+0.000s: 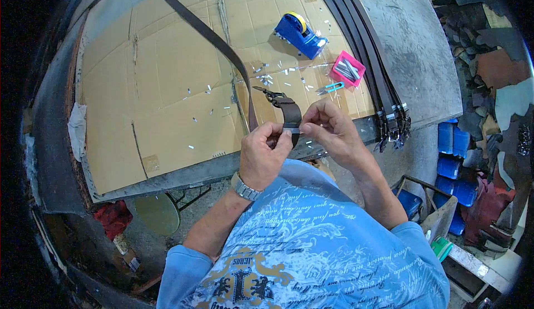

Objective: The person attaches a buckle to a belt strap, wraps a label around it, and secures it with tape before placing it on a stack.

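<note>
A dark brown belt [288, 112] with a metal buckle [272, 96] loops up in front of me at the table's near edge. Its long strap [208, 33] runs away over the cardboard to the far left. My left hand [262, 152], wearing a wristwatch, is closed around the belt just below the buckle end. A narrow pale strip [291, 131] lies across the belt between my two hands. My right hand [332, 135] pinches at the right end of this strip, its fingertips touching the belt's edge. Part of the belt is hidden behind my left fingers.
Cardboard [172, 86] covers the table, scattered with small pale scraps. To the right are a blue tape dispenser [301, 36], a pink box [349, 68] of grey strips and teal thread snips [331, 88]. Several dark belts [370, 47] hang over the near edge beyond them.
</note>
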`<state>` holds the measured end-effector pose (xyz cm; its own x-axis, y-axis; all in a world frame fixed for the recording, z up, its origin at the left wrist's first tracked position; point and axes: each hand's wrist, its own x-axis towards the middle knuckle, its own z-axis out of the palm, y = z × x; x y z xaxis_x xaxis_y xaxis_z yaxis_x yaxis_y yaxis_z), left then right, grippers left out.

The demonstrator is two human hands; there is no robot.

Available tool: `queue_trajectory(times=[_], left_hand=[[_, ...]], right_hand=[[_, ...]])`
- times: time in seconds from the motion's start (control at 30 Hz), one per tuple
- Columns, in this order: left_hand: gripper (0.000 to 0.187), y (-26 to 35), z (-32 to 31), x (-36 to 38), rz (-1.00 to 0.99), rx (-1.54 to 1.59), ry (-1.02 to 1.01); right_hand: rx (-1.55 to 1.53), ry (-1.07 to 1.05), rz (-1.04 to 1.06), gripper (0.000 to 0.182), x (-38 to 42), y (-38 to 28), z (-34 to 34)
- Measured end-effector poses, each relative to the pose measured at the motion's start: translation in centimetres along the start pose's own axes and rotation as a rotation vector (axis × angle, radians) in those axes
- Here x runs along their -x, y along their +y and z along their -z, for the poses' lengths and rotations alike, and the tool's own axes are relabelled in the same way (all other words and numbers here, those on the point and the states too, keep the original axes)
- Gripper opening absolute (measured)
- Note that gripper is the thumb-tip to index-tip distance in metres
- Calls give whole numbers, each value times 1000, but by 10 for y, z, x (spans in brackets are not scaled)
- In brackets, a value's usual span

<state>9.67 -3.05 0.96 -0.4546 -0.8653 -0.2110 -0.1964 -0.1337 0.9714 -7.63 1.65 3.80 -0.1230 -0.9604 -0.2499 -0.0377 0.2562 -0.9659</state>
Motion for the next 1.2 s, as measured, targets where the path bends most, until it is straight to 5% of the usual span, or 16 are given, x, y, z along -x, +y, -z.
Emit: queue_trajectory(times=[0.27, 0.43, 1.2], left_hand=[[18, -6, 5, -4, 70, 126, -48], [18, 1, 2, -2, 64, 107, -40], [14, 11, -2, 3, -77, -123, -8]], right_hand=[[-75, 54, -167, 22, 10, -10, 8], [82, 10, 23, 21, 4, 6, 3], [564, 39, 129, 27, 4, -18, -5]])
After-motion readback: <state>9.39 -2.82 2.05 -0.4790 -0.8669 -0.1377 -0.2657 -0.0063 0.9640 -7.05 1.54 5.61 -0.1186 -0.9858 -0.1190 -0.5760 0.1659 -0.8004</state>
